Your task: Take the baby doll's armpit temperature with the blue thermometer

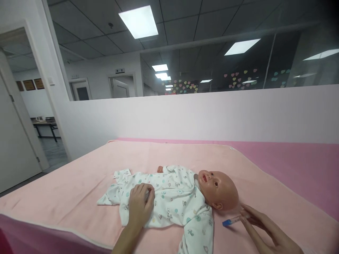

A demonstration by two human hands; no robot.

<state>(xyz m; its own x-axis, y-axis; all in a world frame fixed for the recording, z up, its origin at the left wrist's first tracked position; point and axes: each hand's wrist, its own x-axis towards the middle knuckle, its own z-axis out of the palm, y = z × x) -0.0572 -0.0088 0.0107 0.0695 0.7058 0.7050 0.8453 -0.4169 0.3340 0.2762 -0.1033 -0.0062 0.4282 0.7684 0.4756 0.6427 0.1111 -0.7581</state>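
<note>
Above the white wall (201, 116) I see pastel hearts (233, 74) in the window glass (206, 63), bright ceiling panels (139, 22), and framed plaques (29, 84) through the doorway (47, 88).

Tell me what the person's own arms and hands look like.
The left hand is ungloved, with slim fingers and no visible ring; the left forearm shows no sleeve, watch or bracelet. The right hand is ungloved too, without visible rings; its forearm is out of frame.

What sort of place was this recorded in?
Probably an office-like indoor room, perhaps a training room: a baby doll lies on a peach sheet, bright panel lights are set in a tiled ceiling, and heart-shaped stickers show beyond the low white wall.
</note>
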